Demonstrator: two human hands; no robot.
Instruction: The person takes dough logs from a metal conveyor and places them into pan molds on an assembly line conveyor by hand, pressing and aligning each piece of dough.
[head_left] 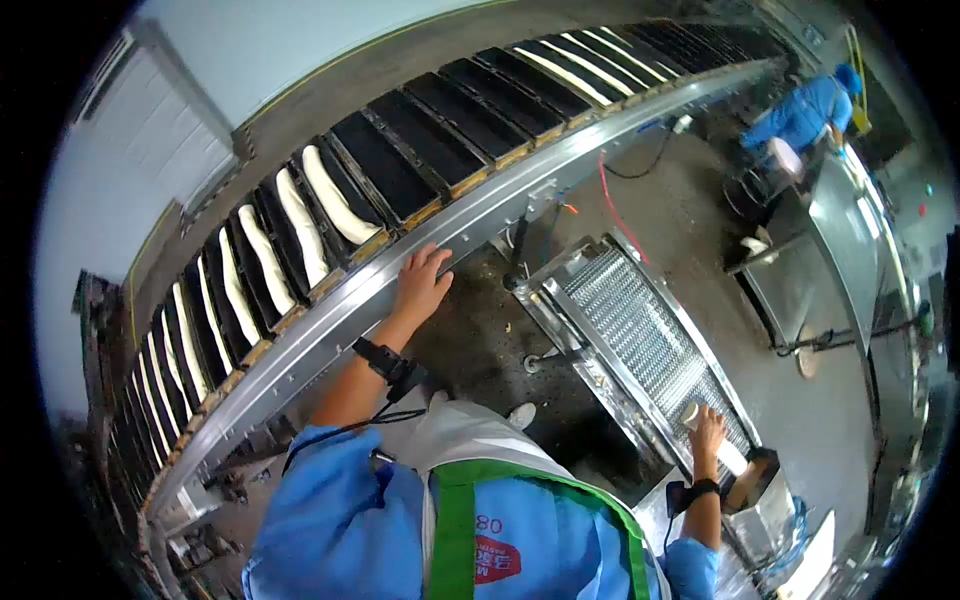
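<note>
My left hand (420, 285) is at the metal side rail (480, 222) of a long curved line of dark baking pans. Its fingers are stretched out, with nothing in them; whether they touch the rail I cannot tell. Past it, a long white dough strip (335, 198) lies in a pan, and several more dough strips fill the pans to the left. My right hand (708, 432) is over the lower end of a metal mesh conveyor (640, 320). Its fingers are wrapped round a pale dough strip (733, 459), whose two ends show on either side of the hand.
Several black pans (390, 160) without dough lie along the middle of the line. A steel box (765, 500) stands by the mesh conveyor's lower end. A person in blue (805, 112) works at the upper right beside a steel table (850, 215). A red hose (615, 205) hangs behind the conveyor.
</note>
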